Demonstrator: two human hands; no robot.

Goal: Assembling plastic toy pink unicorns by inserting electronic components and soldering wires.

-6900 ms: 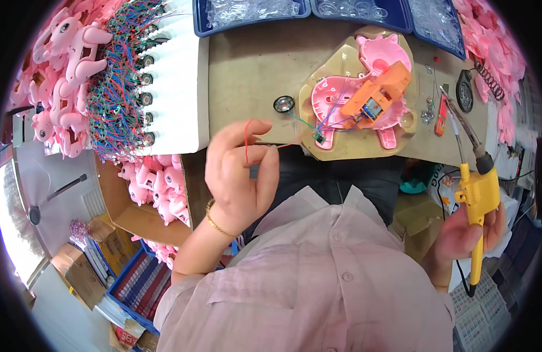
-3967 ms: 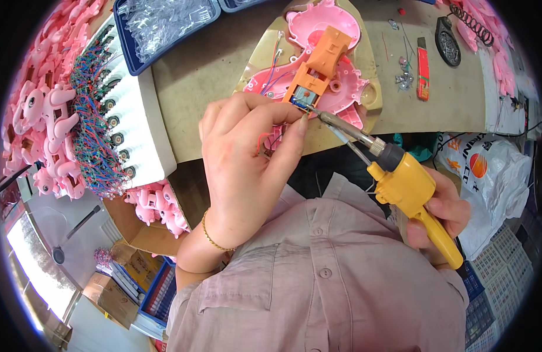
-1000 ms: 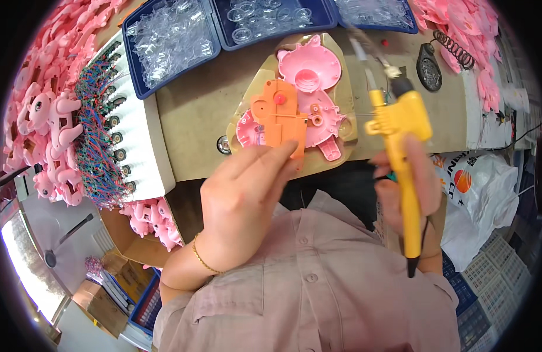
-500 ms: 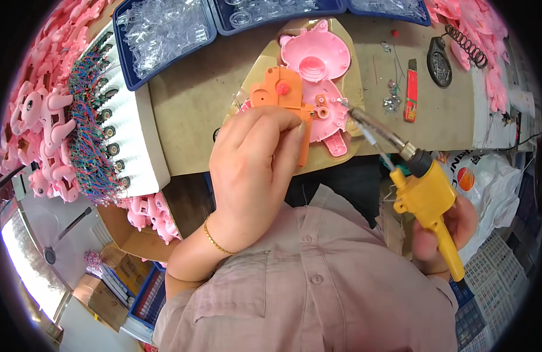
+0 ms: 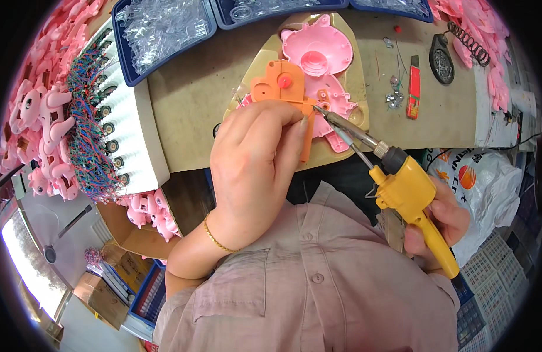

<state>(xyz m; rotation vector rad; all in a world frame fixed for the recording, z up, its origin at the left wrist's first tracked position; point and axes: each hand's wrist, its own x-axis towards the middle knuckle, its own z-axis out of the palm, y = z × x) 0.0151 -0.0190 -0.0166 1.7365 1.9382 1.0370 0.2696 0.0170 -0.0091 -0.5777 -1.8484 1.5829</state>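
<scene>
Fingers (image 5: 286, 113) of the left hand (image 5: 244, 161) are bending over the orange case (image 5: 294, 94) near the bench's (image 5: 188, 117) front edge; what they are pinching, I cannot tell. Right fingers (image 5: 451, 214) are gripping the iron (image 5: 407, 190), its tip pointing at the case's right edge. Steadying both is likely mattering most.

Smooth, glossy plastic is seen on the yellow soldering gun (image 5: 409, 190) at three o'clock, dull metal on its barrel (image 5: 353, 130); matt plastic on the orange housing (image 5: 294, 89) at twelve, shinier plastic on the pink shell (image 5: 332, 44) at one
</scene>
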